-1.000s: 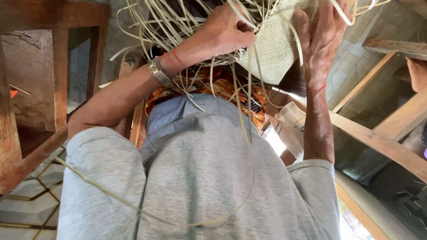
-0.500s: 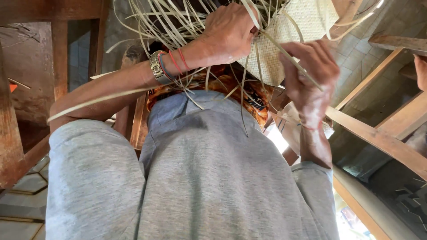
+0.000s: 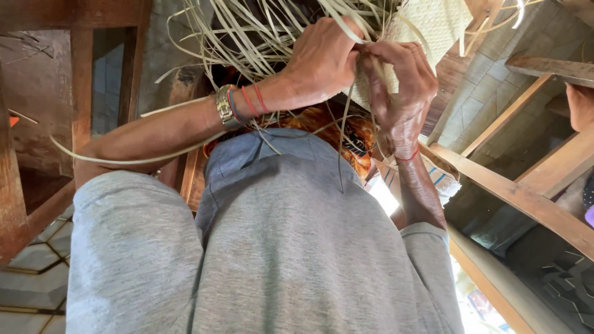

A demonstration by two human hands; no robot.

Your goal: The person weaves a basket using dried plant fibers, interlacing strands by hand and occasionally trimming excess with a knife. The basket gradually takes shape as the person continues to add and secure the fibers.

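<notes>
A pale woven mat piece [image 3: 436,21] hangs at the top of the view, with many loose straw strips [image 3: 247,34] fanning out from its edge. My left hand [image 3: 322,59], with a metal watch and red bands at the wrist, is closed around a bunch of these strips by the mat's edge. My right hand [image 3: 402,86], a red thread on its wrist, touches the left one and pinches a single strip [image 3: 342,133] that trails down over my grey shirt [image 3: 278,247]. Another long strip [image 3: 124,159] lies across my left forearm.
An orange patterned cloth [image 3: 346,133] lies under the hands. Wooden posts [image 3: 80,80] stand at the left over a tiled floor [image 3: 31,266]. Slanted wooden beams [image 3: 520,192] cross the right side, in front of a block wall [image 3: 495,86].
My right hand came off the right side of the mat, dropped, then moved left until it met my left hand. The left hand stayed on the strips and the view shifted slightly.
</notes>
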